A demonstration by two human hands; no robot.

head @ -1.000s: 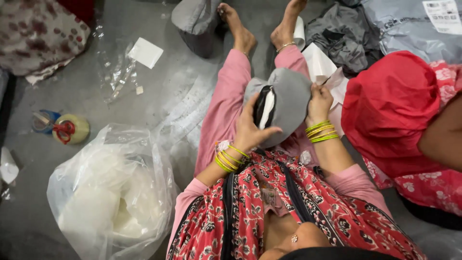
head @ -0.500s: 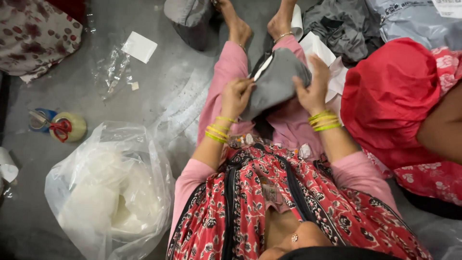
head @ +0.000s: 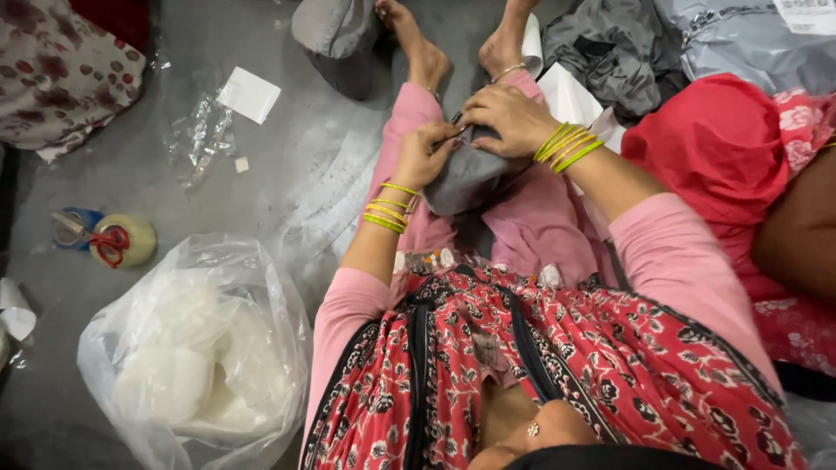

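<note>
The left hand [head: 424, 155] pinches the near edge of a grey fabric piece [head: 470, 174] lying on the lap at upper centre of the frame; the right hand [head: 507, 117] presses flat over its top, fingers curled onto it. The fabric sits directly beneath both hands, its long axis running from lower left to upper right along the pink-clad legs. Its far end is hidden under the right hand. A clear plastic bag [head: 187, 357] lies at lower left on the floor [head: 287, 52].
</note>
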